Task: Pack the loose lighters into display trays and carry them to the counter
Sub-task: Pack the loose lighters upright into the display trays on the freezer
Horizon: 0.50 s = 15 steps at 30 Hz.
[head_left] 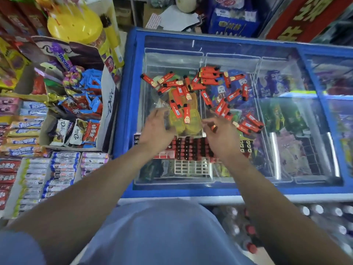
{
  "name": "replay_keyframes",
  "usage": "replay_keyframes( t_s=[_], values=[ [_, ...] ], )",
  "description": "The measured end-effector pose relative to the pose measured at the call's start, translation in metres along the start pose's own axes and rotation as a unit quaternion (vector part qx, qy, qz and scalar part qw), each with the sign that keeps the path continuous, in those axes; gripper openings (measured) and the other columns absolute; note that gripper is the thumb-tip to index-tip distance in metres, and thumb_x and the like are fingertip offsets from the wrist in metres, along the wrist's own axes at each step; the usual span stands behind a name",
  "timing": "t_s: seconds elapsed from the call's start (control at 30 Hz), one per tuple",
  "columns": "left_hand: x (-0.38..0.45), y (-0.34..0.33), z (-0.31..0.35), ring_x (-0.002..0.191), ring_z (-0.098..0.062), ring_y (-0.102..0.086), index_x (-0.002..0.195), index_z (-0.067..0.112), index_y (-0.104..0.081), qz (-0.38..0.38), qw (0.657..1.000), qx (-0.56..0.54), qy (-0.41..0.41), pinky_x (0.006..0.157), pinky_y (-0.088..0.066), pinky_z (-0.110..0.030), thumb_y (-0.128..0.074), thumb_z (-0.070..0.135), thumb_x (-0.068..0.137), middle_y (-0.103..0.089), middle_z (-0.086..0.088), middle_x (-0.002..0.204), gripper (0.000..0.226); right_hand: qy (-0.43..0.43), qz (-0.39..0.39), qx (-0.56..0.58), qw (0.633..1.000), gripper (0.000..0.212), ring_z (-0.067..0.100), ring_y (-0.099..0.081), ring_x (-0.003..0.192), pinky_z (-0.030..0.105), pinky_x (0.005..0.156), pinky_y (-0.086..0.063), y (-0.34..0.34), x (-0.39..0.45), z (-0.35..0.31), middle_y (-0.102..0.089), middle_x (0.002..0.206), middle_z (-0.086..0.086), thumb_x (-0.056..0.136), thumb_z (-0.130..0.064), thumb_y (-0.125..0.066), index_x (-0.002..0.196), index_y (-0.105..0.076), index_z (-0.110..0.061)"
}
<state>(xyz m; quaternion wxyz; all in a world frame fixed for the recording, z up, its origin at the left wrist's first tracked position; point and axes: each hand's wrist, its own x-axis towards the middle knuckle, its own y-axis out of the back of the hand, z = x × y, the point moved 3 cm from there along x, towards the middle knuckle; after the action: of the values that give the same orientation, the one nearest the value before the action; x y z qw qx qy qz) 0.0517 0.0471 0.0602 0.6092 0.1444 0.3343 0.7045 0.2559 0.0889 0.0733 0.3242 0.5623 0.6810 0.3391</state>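
Both hands blur above the tray point(188, 148): left hand point(155, 129) spread, right hand point(221, 134) pinching a half-hidden lighter point(214, 128).

- Bright, even indoor light; shadows faint.
- White glare streaks on freezer lid point(277, 54), strongest at its right edge.
- Hands point(156, 129) motion-blurred.
- Wide-angle bending at frame edges; corners soft.

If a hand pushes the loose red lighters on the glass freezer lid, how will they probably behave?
The red lighters look small, stiff and flat-sided, so they would probably slide, not roll. The glass lid looks smooth, so a push may scatter them. Overlapping ones would likely shift together.
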Motion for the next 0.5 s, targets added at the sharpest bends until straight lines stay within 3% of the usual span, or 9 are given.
replay_keyframes(
  t_s=[0.13,0.23,0.33,0.4,0.43,0.5],
  values=[
    [0.053,-0.047,0.034,0.131,-0.027,-0.053,0.141,0.018,-0.053,-0.105,0.991,0.084,0.005,0.106,-0.048,-0.040,-0.072,0.029,0.090,-0.052,-0.007,0.145,0.055,-0.119,-0.018,-0.017,0.993,0.018,0.023,-0.071,0.092,0.038,0.082,-0.059,0.031,0.035,0.063,-0.076,0.105,-0.001,0.092,-0.022,-0.071,0.110,-0.074,-0.026],
    [0.074,-0.099,0.063,0.121,-0.026,-0.058,0.137,0.014,-0.057,-0.167,0.979,0.119,-0.013,0.089,-0.047,-0.031,-0.073,0.028,0.090,-0.057,-0.007,0.136,0.051,-0.189,-0.043,-0.045,0.980,0.031,0.024,-0.070,0.099,0.034,0.085,-0.055,0.046,0.054,0.111,-0.074,0.111,-0.001,0.087,-0.023,-0.074,0.118,-0.071,-0.024],
    [0.088,-0.150,0.079,0.104,-0.026,-0.064,0.133,0.011,-0.053,-0.207,0.967,0.151,0.010,0.078,-0.048,-0.028,-0.078,0.048,0.085,-0.060,-0.004,0.114,0.065,-0.220,-0.109,-0.114,0.963,0.075,0.033,-0.070,0.104,0.052,0.090,-0.058,0.027,0.083,0.196,-0.070,0.121,0.006,0.067,-0.055,-0.075,0.133,-0.052,-0.028],
    [0.092,-0.175,0.086,0.110,-0.030,-0.063,0.145,0.009,-0.041,-0.220,0.954,0.199,0.039,0.085,-0.054,-0.034,-0.080,0.057,0.081,-0.057,-0.008,0.124,0.089,-0.216,-0.148,-0.160,0.952,0.117,0.043,-0.058,0.124,0.064,0.101,-0.049,0.007,0.098,0.247,-0.053,0.143,0.012,0.043,-0.081,-0.075,0.143,-0.038,-0.035],
    [0.095,-0.184,0.089,0.118,-0.034,-0.060,0.152,0.006,-0.030,-0.220,0.947,0.228,0.049,0.091,-0.053,-0.038,-0.080,0.054,0.083,-0.051,-0.014,0.136,0.098,-0.211,-0.169,-0.173,0.947,0.127,0.046,-0.048,0.133,0.066,0.108,-0.042,0.011,0.099,0.240,-0.042,0.152,0.015,0.039,-0.083,-0.079,0.147,-0.033,-0.034],
    [0.096,-0.194,0.096,0.124,-0.038,-0.055,0.154,0.002,-0.021,-0.207,0.941,0.260,0.058,0.093,-0.052,-0.043,-0.080,0.038,0.088,-0.042,-0.019,0.146,0.096,-0.222,-0.193,-0.177,0.939,0.116,0.048,-0.036,0.139,0.062,0.112,-0.037,0.020,0.101,0.221,-0.035,0.152,0.021,0.052,-0.065,-0.090,0.147,-0.034,-0.028]
  ],
)
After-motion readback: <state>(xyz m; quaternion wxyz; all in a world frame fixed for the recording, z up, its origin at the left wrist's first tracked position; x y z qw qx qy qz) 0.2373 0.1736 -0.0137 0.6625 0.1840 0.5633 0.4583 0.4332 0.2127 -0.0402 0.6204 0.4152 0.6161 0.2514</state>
